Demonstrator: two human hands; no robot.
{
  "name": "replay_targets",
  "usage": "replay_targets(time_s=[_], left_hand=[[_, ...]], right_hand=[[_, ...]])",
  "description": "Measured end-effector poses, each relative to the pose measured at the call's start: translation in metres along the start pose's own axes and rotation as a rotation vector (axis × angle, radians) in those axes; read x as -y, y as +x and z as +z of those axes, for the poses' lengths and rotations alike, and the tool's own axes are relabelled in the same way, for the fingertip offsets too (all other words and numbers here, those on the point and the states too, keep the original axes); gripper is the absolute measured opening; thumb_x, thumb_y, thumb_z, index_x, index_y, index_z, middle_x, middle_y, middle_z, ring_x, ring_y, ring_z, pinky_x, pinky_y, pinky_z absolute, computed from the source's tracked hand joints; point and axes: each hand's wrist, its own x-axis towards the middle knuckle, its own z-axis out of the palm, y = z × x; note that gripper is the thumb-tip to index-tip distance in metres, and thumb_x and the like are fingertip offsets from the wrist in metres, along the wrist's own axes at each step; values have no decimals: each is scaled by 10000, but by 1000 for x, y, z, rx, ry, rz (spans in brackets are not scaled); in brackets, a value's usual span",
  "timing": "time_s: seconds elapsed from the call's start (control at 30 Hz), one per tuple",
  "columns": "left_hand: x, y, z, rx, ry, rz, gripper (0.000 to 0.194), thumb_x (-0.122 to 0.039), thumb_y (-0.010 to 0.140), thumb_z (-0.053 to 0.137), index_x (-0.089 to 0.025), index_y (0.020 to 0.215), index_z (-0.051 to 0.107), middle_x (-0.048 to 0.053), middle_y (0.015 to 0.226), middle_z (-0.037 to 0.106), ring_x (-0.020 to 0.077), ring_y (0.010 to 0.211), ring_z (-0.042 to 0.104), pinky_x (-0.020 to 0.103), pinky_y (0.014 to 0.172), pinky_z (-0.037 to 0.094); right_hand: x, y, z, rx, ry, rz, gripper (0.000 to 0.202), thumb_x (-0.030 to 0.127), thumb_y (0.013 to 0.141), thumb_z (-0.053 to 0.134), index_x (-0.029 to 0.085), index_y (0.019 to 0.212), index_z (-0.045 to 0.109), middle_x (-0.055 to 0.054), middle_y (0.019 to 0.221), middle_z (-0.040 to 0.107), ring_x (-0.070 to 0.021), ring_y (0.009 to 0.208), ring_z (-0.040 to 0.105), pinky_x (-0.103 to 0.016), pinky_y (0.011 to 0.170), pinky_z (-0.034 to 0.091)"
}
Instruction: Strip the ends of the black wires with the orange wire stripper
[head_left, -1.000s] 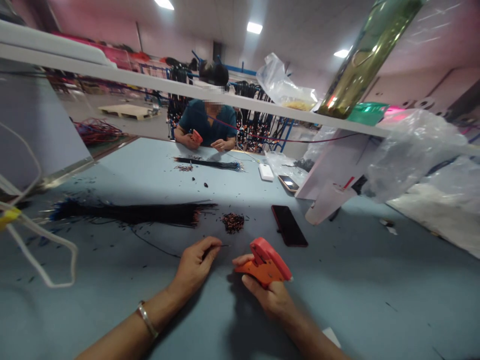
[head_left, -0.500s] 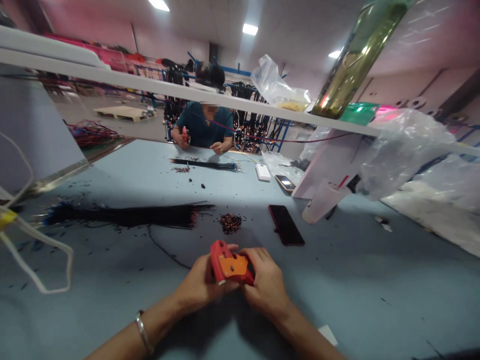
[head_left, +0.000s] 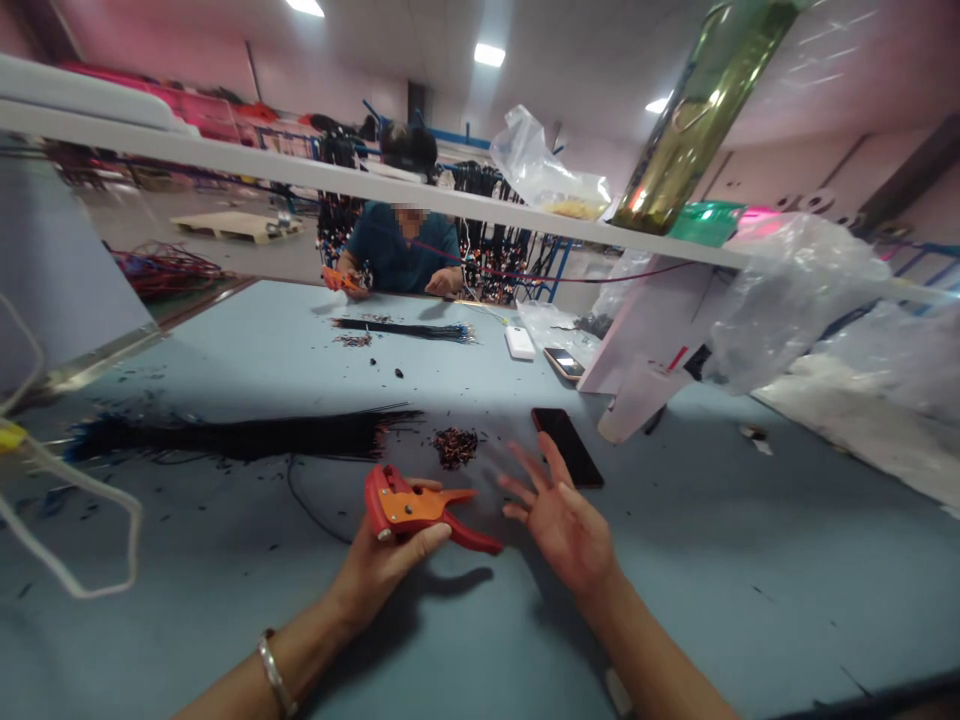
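A red and orange wire stripper (head_left: 411, 508) is gripped in my left hand (head_left: 382, 565), its handles spread and pointing right. My right hand (head_left: 566, 530) is off the tool, palm turned up and fingers spread, with nothing in it. Beyond the tool lies a small pile of dark and copper-coloured bits (head_left: 454, 447). A long bundle of black wires (head_left: 247, 436) stretches across the left of the table, and one thin wire curves from it toward my left hand. Just past my right fingers lies a dark phone (head_left: 571, 450).
Across the table (head_left: 720, 560) a person (head_left: 403, 250) holds an orange tool near another wire bundle (head_left: 405, 329). A white shelf (head_left: 450, 203) spans overhead. A cup with a red straw (head_left: 637, 400) leans at the right; a white cord loop (head_left: 133, 530) hangs left.
My right hand has let go of the wire stripper, opened and moved right. My left hand has shifted slightly left with the tool, whose handles now show. The other person's tool has tilted sideways.
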Motion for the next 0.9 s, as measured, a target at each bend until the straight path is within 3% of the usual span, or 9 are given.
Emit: replay_targets(time_s=[0.2,0.43,0.53,0.6,0.67,0.73,0.8,0.87,0.9], left_hand=[[-1,0,2,-28,-19,12,362,-306,728,715,-168,1031,574,131,1073,698,272,969,655,419,873,524],[5,1,2,-79,-64,-67,379,-327,729,713,-159,1044,586,137,1119,674,281,1031,635,422,911,511],[5,0,2,-90,-101,-92,383,-345,731,709,-161,1038,571,128,1095,683,272,1025,639,409,909,512],[4,-1,2,-69,-117,-78,367,-338,733,709,-169,1026,567,121,1081,693,267,1029,638,402,918,506],[3,-1,1,-50,-119,-66,347,-329,738,706,-174,1015,566,120,1070,699,266,1025,639,401,915,505],[3,-1,0,-40,-100,-52,333,-325,748,695,-174,1018,573,124,1075,691,264,1018,637,399,907,506],[3,-2,-1,-27,-70,-34,341,-328,753,689,-168,1034,581,126,1086,675,260,1005,636,389,894,511],[4,-1,-2,-4,-39,-8,363,-329,748,692,-158,1050,586,126,1092,655,256,986,635,377,877,518],[4,-1,-3,17,-26,8,368,-325,743,696,-153,1050,588,123,1086,650,254,978,635,371,870,520]], right_hand=[[-2,1,3,15,240,4,730,290,733,609,475,1379,322,-10,1398,474,-134,749,546,-361,774,465],[3,-1,4,-10,233,22,601,393,753,575,449,1332,420,-42,1342,537,-107,590,473,-352,694,457],[-3,-5,1,19,166,83,434,395,802,551,346,1233,566,-28,901,720,-55,394,301,-317,612,442],[-9,-8,-1,33,105,104,311,315,802,578,243,1091,667,48,518,608,-37,336,195,-273,555,412],[-13,-10,-2,9,21,80,227,258,789,601,202,988,696,72,430,513,-46,333,250,-252,536,403],[-12,-11,0,2,-136,10,275,274,785,612,216,1047,670,3,653,651,-98,475,489,-277,610,454],[-8,-12,5,103,-417,-80,447,321,778,624,238,1215,584,-83,1102,657,-207,885,620,-357,804,476],[-5,-13,12,287,-751,-166,651,350,755,648,238,1364,448,-103,1387,474,-290,1227,454,-444,1000,370],[-4,-14,16,372,-899,-197,721,354,744,656,226,1404,393,-109,1429,422,-308,1289,380,-473,1049,311]])
